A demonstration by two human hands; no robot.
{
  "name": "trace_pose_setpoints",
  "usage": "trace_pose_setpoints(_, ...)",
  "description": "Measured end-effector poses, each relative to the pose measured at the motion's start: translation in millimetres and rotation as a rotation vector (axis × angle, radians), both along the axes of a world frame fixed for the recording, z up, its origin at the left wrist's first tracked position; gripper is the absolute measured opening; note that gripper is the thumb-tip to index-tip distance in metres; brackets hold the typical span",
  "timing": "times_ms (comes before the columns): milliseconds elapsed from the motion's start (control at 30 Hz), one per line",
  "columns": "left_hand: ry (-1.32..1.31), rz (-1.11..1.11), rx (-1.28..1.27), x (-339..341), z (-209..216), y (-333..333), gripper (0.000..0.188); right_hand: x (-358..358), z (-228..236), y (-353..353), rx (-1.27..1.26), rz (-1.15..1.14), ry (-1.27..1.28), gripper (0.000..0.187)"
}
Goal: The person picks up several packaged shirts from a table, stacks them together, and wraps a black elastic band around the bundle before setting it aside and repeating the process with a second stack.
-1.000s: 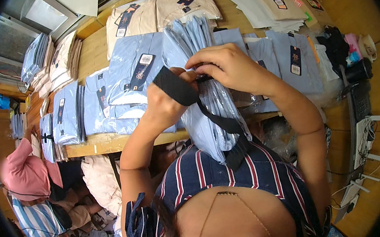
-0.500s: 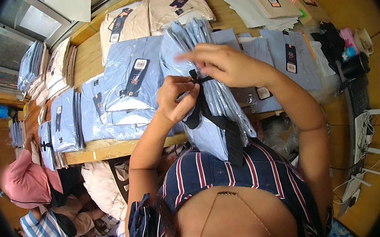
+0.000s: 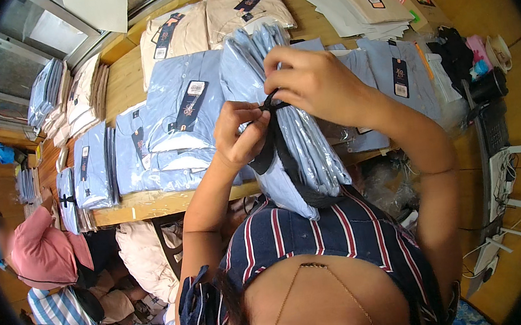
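A bundle of light-blue folded shirts in clear plastic (image 3: 313,151) stands tilted between my arms, its lower end against my chest. A black fabric strip (image 3: 274,120) runs around its middle and crosses at the side facing up. My left hand (image 3: 242,130) is closed, thumb and fingers pinching the strip at the crossing. Just above and to the right, my right hand (image 3: 315,82) is closed too, its bent fingertips on the strip by the crossing. Part of the strip hangs in a loop down the bundle's near side.
Packed blue shirts (image 3: 185,101) with dark tags lie left of the bundle; beige ones (image 3: 246,10) lie behind. At the right are more blue shirts (image 3: 406,79), a keyboard (image 3: 492,124) and white plugs with cables. A person in pink (image 3: 46,252) is at the far left.
My right hand has gone from spread fingers to a grip at the strip's crossing. The strip's hanging end has been drawn up. My left hand keeps its pinch.
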State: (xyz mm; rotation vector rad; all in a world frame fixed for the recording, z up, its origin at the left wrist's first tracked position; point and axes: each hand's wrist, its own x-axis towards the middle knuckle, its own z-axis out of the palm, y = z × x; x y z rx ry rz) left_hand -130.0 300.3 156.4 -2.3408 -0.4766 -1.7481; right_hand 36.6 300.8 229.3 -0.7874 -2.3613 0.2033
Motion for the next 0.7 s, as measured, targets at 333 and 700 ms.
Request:
trace_pose_setpoints(333, 0.002, -0.048, -0.010, 2.7, 6.9, 3.1, 0.013, -5.2, -14.4, 9.7, 0.477, -0.124, 0.114, 0.011)
trace_pose_setpoints(700, 0.256, -0.245, -0.290, 20.3, -7.7, 0.2, 0.010, 50.6, -42.8, 23.0, 0.017, -0.394, 0.151, 0.012)
